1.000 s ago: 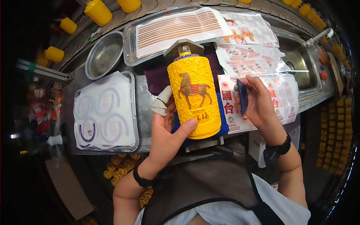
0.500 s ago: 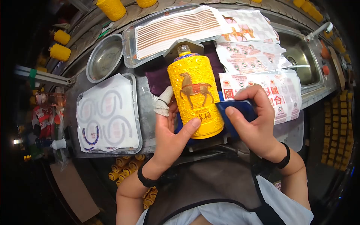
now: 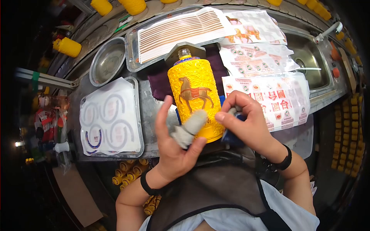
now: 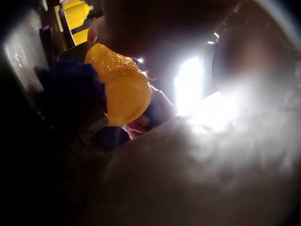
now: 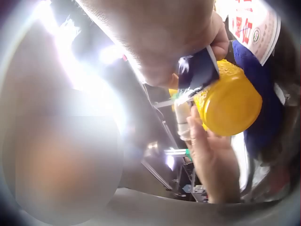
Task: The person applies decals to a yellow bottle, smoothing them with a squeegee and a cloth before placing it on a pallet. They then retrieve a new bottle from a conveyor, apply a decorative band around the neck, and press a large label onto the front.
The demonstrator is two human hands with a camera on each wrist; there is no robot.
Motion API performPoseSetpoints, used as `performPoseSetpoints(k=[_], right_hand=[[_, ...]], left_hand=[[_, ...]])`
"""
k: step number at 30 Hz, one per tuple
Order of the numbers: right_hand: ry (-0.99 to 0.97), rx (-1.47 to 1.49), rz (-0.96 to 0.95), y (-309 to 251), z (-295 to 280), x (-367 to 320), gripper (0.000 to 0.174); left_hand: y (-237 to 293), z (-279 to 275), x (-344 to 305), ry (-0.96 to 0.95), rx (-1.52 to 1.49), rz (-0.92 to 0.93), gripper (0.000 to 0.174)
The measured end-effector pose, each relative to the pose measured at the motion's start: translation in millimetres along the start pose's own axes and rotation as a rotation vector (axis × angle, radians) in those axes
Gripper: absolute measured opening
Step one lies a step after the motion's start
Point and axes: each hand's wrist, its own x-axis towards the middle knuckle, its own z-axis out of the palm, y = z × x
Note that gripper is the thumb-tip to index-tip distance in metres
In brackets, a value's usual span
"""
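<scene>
A yellow embossed bottle with a brown horse picture and a clear glass neck leans back at the middle of the bench, its neck by a grey angled holder. My left hand is at its lower left with fingers spread. One finger, wrapped in a grey-white cloth cover, lies over the lower front, covering part of the dark lettering. At the lower right, my right hand pinches a dark blue flat scraper. The bottle's round base shows in the right wrist view.
Printed decal sheets lie to the right, beside a sink. A tray of ring decals and a metal bowl are at the left. Behind stands a tray of brown-striped sheets; yellow bottles line the back.
My left hand has left the bottle's side, bringing its wrapped finger over the lower front. My right hand first brought the scraper in to the bottle, then drew it down its right edge.
</scene>
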Motion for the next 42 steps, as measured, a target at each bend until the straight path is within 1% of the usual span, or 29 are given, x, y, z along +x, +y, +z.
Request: performPoseSetpoints(k=[1, 2, 5, 11, 14, 17, 20, 23, 24, 27, 28, 29, 30, 31, 33, 40, 42], right_hand=[[-0.018, -0.105, -0.068, 2.2, 4.4, -0.1, 0.02], [-0.009, -0.129, -0.094, 6.0, 7.0, 0.4, 0.023], [0.001, -0.128, -0.102, 13.2, 9.3, 2.0, 0.026], [-0.012, -0.163, -0.066, 9.1, 8.7, 2.3, 0.028], [-0.008, -0.166, -0.07, 7.8, 8.9, 1.9, 0.029], [-0.014, -0.139, -0.066, 8.2, 9.0, 1.0, 0.027], [-0.054, 0.023, -0.017, 18.1, 5.7, 1.4, 0.023], [0.023, 0.053, 0.009, 17.7, -0.8, -8.6, 0.019], [0.119, 0.076, -0.093, 18.1, 4.5, -13.7, 0.018], [0.087, -0.467, -0.773, 18.6, -1.7, -16.4, 0.023], [0.003, -0.516, -0.839, 12.3, -1.3, -15.8, 0.03], [-0.075, -0.565, -0.795, 13.4, -0.9, -18.3, 0.032], [-0.088, -0.604, -0.805, 21.0, -0.8, -19.0, 0.033], [-0.105, -0.643, -0.819, 26.9, -0.8, -18.7, 0.033], [-0.085, -0.676, -0.809, 24.5, -2.0, -19.9, 0.034], [0.022, -0.663, -0.799, 10.8, 8.0, -22.5, 0.04], [-0.028, -0.722, -0.813, 10.9, 14.3, -19.1, 0.041]], left_hand=[[3.1, -3.8, -0.5, -0.06, 0.132, 0.094, 0.044], [3.0, -4.9, -1.0, -0.081, 0.218, 0.075, 0.035], [4.0, -13.9, 1.3, -0.095, 0.345, 0.119, 0.037], [-0.4, -17.0, -9.0, -0.085, 0.341, 0.048, 0.037], [1.4, -17.2, -8.7, -0.067, 0.349, 0.053, 0.037], [4.6, -15.8, -0.5, -0.066, 0.38, 0.155, 0.032], [10.1, -12.6, 7.6, -0.096, 0.402, 0.215, 0.028], [10.6, -13.0, 2.6, -0.133, 0.401, 0.225, 0.025], [10.4, -14.7, -0.5, -0.166, 0.441, 0.24, 0.033], [6.6, -13.7, -10.1, -0.114, 0.394, 0.203, 0.035], [5.1, -13.5, -13.6, -0.086, 0.38, 0.167, 0.034], [3.4, -13.6, -16.9, -0.06, 0.366, 0.132, 0.033], [2.2, -14.3, -19.9, -0.036, 0.351, 0.098, 0.032], [1.1, -15.5, -22.6, -0.046, 0.365, 0.098, 0.035], [-0.2, -17.7, -27.9, -0.056, 0.398, 0.093, 0.041], [1.6, -25.4, -28.2, -0.053, 0.339, 0.069, 0.043], [0.7, -27.3, -27.5, -0.056, 0.314, 0.068, 0.042]])
